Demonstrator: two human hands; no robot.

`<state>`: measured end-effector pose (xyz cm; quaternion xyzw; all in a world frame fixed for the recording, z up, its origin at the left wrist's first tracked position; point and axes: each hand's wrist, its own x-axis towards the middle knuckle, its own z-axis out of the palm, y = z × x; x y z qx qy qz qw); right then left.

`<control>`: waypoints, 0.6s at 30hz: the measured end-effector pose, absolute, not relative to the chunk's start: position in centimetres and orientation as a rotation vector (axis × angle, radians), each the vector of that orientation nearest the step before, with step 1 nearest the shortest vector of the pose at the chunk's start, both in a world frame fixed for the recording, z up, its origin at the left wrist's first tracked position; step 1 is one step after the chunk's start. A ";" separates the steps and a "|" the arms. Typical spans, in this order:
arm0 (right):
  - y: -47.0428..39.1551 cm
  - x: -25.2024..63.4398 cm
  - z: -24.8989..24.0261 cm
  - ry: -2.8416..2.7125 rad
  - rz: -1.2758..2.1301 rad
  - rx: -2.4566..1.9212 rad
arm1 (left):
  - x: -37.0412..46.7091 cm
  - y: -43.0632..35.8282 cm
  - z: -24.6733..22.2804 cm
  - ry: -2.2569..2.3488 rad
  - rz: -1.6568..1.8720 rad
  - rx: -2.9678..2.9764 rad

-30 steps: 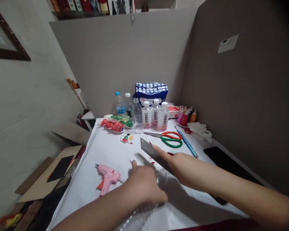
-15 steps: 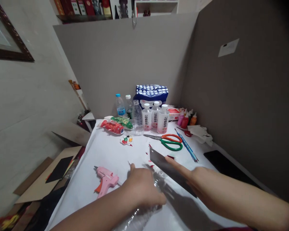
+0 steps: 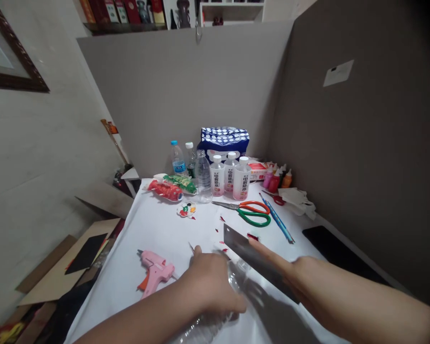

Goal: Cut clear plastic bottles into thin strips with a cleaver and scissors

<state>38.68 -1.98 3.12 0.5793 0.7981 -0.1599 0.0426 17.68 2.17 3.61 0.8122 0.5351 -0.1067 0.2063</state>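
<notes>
My left hand (image 3: 215, 282) is closed around a clear plastic bottle (image 3: 204, 327) lying on its side, its neck end pointing away from me. A thin pointed metal tip (image 3: 191, 247) shows beyond this hand; I cannot make out what it belongs to. In my right hand (image 3: 294, 274) is a kitchen cleaver (image 3: 251, 253), my forefinger stretched along its spine. The broad blade slants over the table just right of the bottle's neck; whether it touches the plastic I cannot tell. Left of my left hand lies a pink glue gun (image 3: 155, 270).
Red-and-green-handled scissors (image 3: 252, 210) and blue brushes (image 3: 279, 220) lie ahead. Standing behind are white-capped bottles (image 3: 241, 179), a clear open bottle (image 3: 202, 177) and paint bottles (image 3: 273, 180). A paint palette (image 3: 186, 210) and fish-shaped crafts (image 3: 165, 189) sit left; grey panels (image 3: 186, 81) enclose the back.
The cleaver and my right hand have shifted slightly down and to the right. My left hand stays on the bottle. The view has moved a little.
</notes>
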 end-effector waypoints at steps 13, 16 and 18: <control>-1.3 35.6 5.7 2.230 -0.354 1.568 | 17.2 1.9 3.3 1.504 -0.242 2.258; -1.7 36.4 5.9 2.142 -0.371 1.610 | 17.4 1.9 3.8 1.488 -0.234 2.274; -0.6 35.5 6.1 2.297 -0.353 1.622 | 17.6 1.9 4.0 1.519 -0.258 2.274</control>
